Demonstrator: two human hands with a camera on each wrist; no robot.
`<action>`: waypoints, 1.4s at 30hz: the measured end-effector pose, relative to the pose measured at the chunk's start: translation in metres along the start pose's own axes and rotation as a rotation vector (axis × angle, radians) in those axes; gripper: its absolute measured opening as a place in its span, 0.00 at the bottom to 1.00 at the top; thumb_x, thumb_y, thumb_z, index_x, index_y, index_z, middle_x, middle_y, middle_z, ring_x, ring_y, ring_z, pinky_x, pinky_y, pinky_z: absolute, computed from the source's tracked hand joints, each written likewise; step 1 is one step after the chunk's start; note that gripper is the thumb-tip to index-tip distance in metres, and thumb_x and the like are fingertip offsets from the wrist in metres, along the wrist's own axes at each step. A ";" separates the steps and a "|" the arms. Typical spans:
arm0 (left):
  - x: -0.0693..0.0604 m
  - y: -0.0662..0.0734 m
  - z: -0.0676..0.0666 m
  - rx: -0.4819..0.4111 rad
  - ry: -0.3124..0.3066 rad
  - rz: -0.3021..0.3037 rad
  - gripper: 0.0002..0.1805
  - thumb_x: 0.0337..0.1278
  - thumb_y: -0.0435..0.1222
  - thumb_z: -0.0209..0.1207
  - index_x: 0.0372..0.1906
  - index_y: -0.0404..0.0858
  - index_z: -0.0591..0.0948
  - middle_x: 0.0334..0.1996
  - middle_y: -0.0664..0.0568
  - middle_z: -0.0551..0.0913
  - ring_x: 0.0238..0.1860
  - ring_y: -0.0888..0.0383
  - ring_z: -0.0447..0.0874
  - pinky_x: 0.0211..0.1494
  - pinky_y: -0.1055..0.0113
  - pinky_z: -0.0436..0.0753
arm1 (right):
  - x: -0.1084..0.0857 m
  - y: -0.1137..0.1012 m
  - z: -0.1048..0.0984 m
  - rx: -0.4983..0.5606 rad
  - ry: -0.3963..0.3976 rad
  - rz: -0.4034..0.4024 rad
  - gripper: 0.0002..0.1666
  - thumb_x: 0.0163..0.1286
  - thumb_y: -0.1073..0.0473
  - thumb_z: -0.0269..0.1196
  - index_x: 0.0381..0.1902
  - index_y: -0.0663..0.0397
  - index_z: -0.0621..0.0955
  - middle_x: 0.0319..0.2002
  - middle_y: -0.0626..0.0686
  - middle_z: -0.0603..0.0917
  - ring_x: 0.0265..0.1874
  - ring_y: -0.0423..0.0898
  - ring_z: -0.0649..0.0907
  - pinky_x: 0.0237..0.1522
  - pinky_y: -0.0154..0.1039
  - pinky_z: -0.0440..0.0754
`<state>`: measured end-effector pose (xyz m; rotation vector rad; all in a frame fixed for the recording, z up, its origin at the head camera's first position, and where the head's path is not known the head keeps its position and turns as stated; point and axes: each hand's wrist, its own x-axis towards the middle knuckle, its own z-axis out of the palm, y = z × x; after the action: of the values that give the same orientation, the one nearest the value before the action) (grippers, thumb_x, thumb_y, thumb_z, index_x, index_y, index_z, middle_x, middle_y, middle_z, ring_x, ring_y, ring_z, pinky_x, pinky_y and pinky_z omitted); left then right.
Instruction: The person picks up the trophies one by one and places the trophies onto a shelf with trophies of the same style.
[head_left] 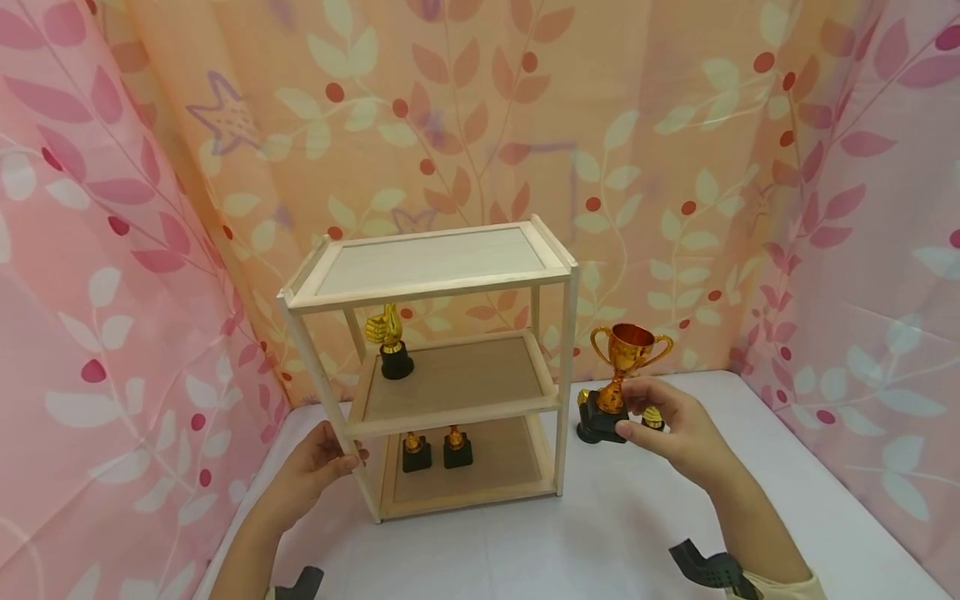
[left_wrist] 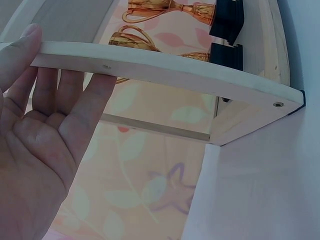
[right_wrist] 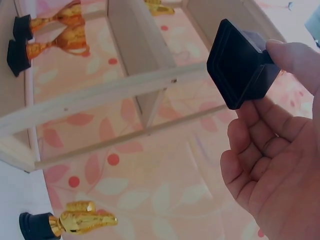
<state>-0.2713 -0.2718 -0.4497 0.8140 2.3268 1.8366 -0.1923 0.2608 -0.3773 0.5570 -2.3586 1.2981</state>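
The gold trophy [head_left: 615, 390] is pinched by its black base [right_wrist: 235, 67] in the right hand [head_left: 678, 429], off the table [head_left: 510, 554], right of the rack [head_left: 435, 260]. Carrying seems to be in hand; a steady, upright approach would be called for. The rack's front-left post [head_left: 317, 379] is gripped by the left hand [head_left: 303, 475].

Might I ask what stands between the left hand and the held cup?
The wooden rack, bearing three visible trophies, stands between them in the head view.
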 end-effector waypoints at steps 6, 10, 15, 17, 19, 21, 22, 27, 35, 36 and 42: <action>0.001 0.000 0.000 0.009 0.001 -0.006 0.19 0.71 0.27 0.58 0.58 0.25 0.65 0.49 0.36 0.79 0.51 0.58 0.87 0.56 0.69 0.84 | -0.001 -0.005 0.004 0.022 -0.012 -0.037 0.22 0.62 0.68 0.72 0.54 0.52 0.81 0.41 0.47 0.82 0.43 0.48 0.78 0.52 0.25 0.73; 0.001 -0.001 -0.001 0.012 0.004 -0.004 0.19 0.71 0.27 0.58 0.58 0.26 0.65 0.48 0.37 0.79 0.52 0.57 0.87 0.56 0.69 0.84 | -0.001 -0.008 0.009 0.058 -0.036 -0.091 0.23 0.61 0.70 0.72 0.53 0.52 0.80 0.41 0.47 0.83 0.42 0.45 0.78 0.51 0.27 0.75; 0.000 -0.002 -0.001 0.011 0.003 -0.005 0.19 0.71 0.27 0.58 0.58 0.26 0.65 0.48 0.37 0.78 0.52 0.55 0.87 0.56 0.68 0.84 | -0.003 -0.013 0.017 0.067 -0.066 -0.107 0.23 0.61 0.69 0.73 0.53 0.49 0.80 0.42 0.46 0.83 0.44 0.42 0.78 0.51 0.29 0.76; 0.000 -0.002 -0.002 0.016 0.002 -0.004 0.19 0.71 0.27 0.58 0.59 0.26 0.65 0.48 0.37 0.78 0.52 0.54 0.87 0.56 0.68 0.84 | -0.004 -0.014 0.021 0.072 -0.083 -0.100 0.23 0.61 0.68 0.73 0.52 0.48 0.80 0.43 0.46 0.83 0.44 0.43 0.78 0.52 0.30 0.76; 0.000 -0.001 -0.002 0.018 0.001 -0.003 0.20 0.71 0.28 0.58 0.59 0.26 0.65 0.48 0.37 0.78 0.53 0.54 0.87 0.56 0.68 0.84 | -0.005 -0.016 0.024 0.084 -0.105 -0.091 0.22 0.62 0.66 0.73 0.52 0.47 0.81 0.43 0.46 0.82 0.45 0.44 0.78 0.54 0.31 0.76; 0.000 -0.001 -0.002 0.020 0.000 -0.003 0.20 0.71 0.28 0.58 0.59 0.25 0.64 0.48 0.36 0.78 0.52 0.55 0.87 0.56 0.68 0.84 | -0.005 -0.017 0.028 0.096 -0.128 -0.081 0.22 0.62 0.65 0.74 0.52 0.46 0.81 0.44 0.46 0.82 0.46 0.44 0.78 0.56 0.32 0.76; 0.001 -0.001 -0.002 0.018 0.000 -0.003 0.20 0.71 0.27 0.58 0.59 0.24 0.64 0.48 0.36 0.78 0.52 0.56 0.87 0.56 0.68 0.84 | -0.005 -0.017 0.030 0.107 -0.141 -0.079 0.21 0.62 0.65 0.73 0.52 0.46 0.81 0.44 0.46 0.82 0.46 0.45 0.79 0.56 0.33 0.77; 0.000 -0.001 -0.001 0.017 0.000 -0.007 0.21 0.71 0.28 0.58 0.60 0.24 0.64 0.48 0.36 0.78 0.52 0.58 0.87 0.56 0.68 0.84 | -0.006 -0.017 0.040 0.133 -0.198 -0.057 0.20 0.63 0.62 0.74 0.52 0.43 0.81 0.45 0.46 0.82 0.48 0.48 0.79 0.57 0.38 0.77; 0.001 0.000 -0.001 0.017 0.004 0.001 0.19 0.71 0.27 0.57 0.59 0.27 0.65 0.48 0.37 0.78 0.52 0.55 0.87 0.56 0.68 0.84 | -0.004 -0.013 0.058 0.236 -0.288 -0.077 0.23 0.65 0.64 0.72 0.56 0.45 0.80 0.50 0.48 0.83 0.51 0.47 0.79 0.59 0.38 0.76; 0.001 0.000 -0.001 0.016 0.003 0.002 0.19 0.71 0.27 0.57 0.59 0.27 0.65 0.48 0.38 0.79 0.52 0.55 0.87 0.56 0.68 0.84 | -0.003 -0.012 0.061 0.244 -0.297 -0.081 0.23 0.65 0.64 0.71 0.56 0.45 0.80 0.51 0.48 0.83 0.51 0.47 0.79 0.60 0.38 0.76; 0.000 -0.002 -0.001 0.009 -0.002 0.001 0.18 0.71 0.27 0.57 0.59 0.26 0.65 0.48 0.39 0.79 0.52 0.58 0.87 0.56 0.68 0.84 | -0.003 -0.004 0.072 0.248 -0.330 -0.122 0.23 0.64 0.63 0.72 0.56 0.46 0.80 0.50 0.48 0.83 0.50 0.50 0.80 0.59 0.39 0.78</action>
<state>-0.2728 -0.2733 -0.4511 0.8179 2.3352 1.8264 -0.1980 0.1971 -0.4114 1.0458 -2.3817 1.5517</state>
